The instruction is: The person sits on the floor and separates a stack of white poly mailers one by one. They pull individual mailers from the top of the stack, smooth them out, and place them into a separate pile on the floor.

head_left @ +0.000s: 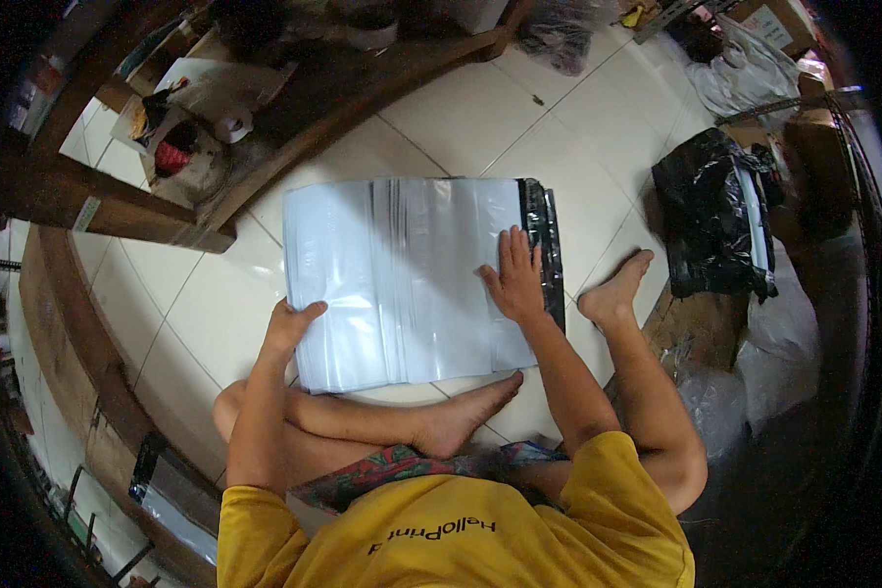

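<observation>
The wide stack of glossy, pale blue-white plastic sheets or flat bags (451, 294) lies on the floor of cream square tiles (598, 137), directly in front of your crossed legs. Its layers overlap unevenly: a narrow band of ridged edges runs down the middle, and shiny black plastic edges (557, 245) show along the right side.

Your left hand (292, 328) is at the stack's lower left edge, thumb laid over the top sheet; the other fingers are hidden, so I cannot tell whether they grasp the layers or merely brace them. Your right hand (517, 284) rests palm down near the right edge, its fingers extended and spread, clasping nothing.

You appear to be steadying or evening out the layers. As I judge it, the next move calls for light, level pressure from both sides, since slick film like this could slide out of line if one edge is pushed alone.

Your bare left foot (470, 412) is just beside the stack's near edge; your bare right foot (617, 289) is off to its right. Farther right sits a bulky, crumpled black plastic bundle (701, 216). Beyond the stack, toward the upper left, runs a low brown wooden frame (363, 103).
</observation>
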`<state>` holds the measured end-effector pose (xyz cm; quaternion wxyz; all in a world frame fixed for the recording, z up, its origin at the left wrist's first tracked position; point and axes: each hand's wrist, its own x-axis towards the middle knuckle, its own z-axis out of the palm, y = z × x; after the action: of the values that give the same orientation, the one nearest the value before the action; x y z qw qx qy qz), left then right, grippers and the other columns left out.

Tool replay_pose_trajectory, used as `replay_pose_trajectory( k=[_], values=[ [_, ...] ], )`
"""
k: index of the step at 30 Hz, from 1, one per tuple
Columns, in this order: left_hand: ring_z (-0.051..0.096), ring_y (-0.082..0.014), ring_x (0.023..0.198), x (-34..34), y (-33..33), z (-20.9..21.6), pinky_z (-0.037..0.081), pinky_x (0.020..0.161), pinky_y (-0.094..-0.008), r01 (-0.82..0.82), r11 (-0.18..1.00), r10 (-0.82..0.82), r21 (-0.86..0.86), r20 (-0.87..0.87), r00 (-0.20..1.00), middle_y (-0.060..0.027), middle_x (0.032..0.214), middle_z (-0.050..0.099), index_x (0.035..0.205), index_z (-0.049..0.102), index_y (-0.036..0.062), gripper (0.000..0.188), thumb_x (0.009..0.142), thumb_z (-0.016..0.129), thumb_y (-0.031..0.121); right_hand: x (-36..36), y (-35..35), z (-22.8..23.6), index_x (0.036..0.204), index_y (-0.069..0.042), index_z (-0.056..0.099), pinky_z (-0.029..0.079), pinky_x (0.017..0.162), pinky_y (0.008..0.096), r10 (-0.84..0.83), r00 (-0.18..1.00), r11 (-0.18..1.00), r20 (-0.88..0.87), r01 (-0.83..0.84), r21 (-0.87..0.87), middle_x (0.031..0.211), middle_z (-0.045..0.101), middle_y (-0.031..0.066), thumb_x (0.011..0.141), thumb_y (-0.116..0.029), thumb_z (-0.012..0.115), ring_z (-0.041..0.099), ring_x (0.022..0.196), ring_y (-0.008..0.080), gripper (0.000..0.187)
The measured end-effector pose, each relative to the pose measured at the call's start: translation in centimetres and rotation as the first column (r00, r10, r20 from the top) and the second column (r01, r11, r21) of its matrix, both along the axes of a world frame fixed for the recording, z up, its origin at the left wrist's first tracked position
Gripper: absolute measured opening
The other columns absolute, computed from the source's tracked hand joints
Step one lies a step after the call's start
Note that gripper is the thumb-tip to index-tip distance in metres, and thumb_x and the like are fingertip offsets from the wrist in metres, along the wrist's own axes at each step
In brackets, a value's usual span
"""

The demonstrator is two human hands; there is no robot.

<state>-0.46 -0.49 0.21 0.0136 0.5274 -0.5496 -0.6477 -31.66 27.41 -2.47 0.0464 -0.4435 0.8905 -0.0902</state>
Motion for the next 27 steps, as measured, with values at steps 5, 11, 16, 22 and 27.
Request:
replay_pose_trajectory(
  k=[5, 11, 16, 22, 27],
  values=[
    [0.070, -0.0226, 0.083, -0.5, 0.7, 1.1, 0.058, 0.077, -0.0352, -0.022, 0.999, 0.023, -0.029, 0.014, 1.000, -0.0171, 0.101, 0.073, 0.117, 0.063, -0.0088, 0.048, 0.083, 0.080, 0.020, -0.3, -0.8, 1.3, 0.153, 0.008, 0.028, 0.012, 0.121, 0.0603, -0.024, 0.998, 0.997, 0.060, 0.020, 0.076, 0.160, 0.025, 0.0282, 0.100, -0.045, 0.053, 0.021, 0.151, 0.0423, 0.078],
    [0.071, -0.0242, 0.084, -0.1, 0.4, 0.5, 0.058, 0.078, -0.0355, -0.003, 1.000, 0.002, 0.025, 0.030, 1.000, -0.0177, 0.101, 0.073, 0.119, 0.061, -0.0093, 0.052, 0.082, 0.081, 0.021, -3.9, -6.3, 11.6, 0.150, 0.010, 0.027, 0.014, 0.121, 0.0604, -0.038, 0.958, 0.935, -0.284, -0.066, -0.349, 0.158, 0.028, 0.0306, 0.092, -0.029, 0.068, 0.022, 0.150, 0.0455, 0.082],
    [0.069, -0.0205, 0.079, 0.3, 0.6, 0.3, 0.057, 0.075, -0.0339, -0.031, 0.999, 0.032, -0.010, 0.009, 0.999, -0.0146, 0.099, 0.073, 0.115, 0.065, -0.0064, 0.043, 0.084, 0.079, 0.019, -5.9, -7.4, 6.3, 0.152, 0.009, 0.025, 0.014, 0.121, 0.0594, -0.078, 0.997, 0.991, -0.026, 0.074, -0.112, 0.160, 0.024, 0.0308, 0.095, -0.039, 0.063, 0.021, 0.150, 0.0459, 0.084],
    [0.069, -0.0194, 0.082, -0.2, 0.1, 0.9, 0.057, 0.077, -0.0329, -0.007, 0.999, 0.005, 0.041, 0.036, 0.999, -0.0138, 0.101, 0.073, 0.116, 0.064, -0.0063, 0.043, 0.085, 0.080, 0.018, -6.6, -5.9, -1.1, 0.152, 0.010, 0.027, 0.013, 0.121, 0.0588, -0.117, 0.990, 0.993, -0.083, 0.116, -0.017, 0.162, 0.022, 0.0287, 0.099, -0.054, 0.049, 0.017, 0.152, 0.0424, 0.086],
    [0.069, -0.0190, 0.078, -0.1, 0.6, 0.1, 0.057, 0.073, -0.0327, -0.016, 0.999, 0.015, -0.036, -0.043, 0.999, -0.0128, 0.098, 0.073, 0.114, 0.065, -0.0055, 0.041, 0.085, 0.080, 0.019, -7.6, -5.0, -0.3, 0.151, 0.010, 0.029, 0.012, 0.121, 0.0590, -0.134, 0.986, 0.988, -0.095, 0.140, 0.060, 0.160, 0.026, 0.0281, 0.100, -0.050, 0.048, 0.019, 0.151, 0.0424, 0.081]
  ],
)
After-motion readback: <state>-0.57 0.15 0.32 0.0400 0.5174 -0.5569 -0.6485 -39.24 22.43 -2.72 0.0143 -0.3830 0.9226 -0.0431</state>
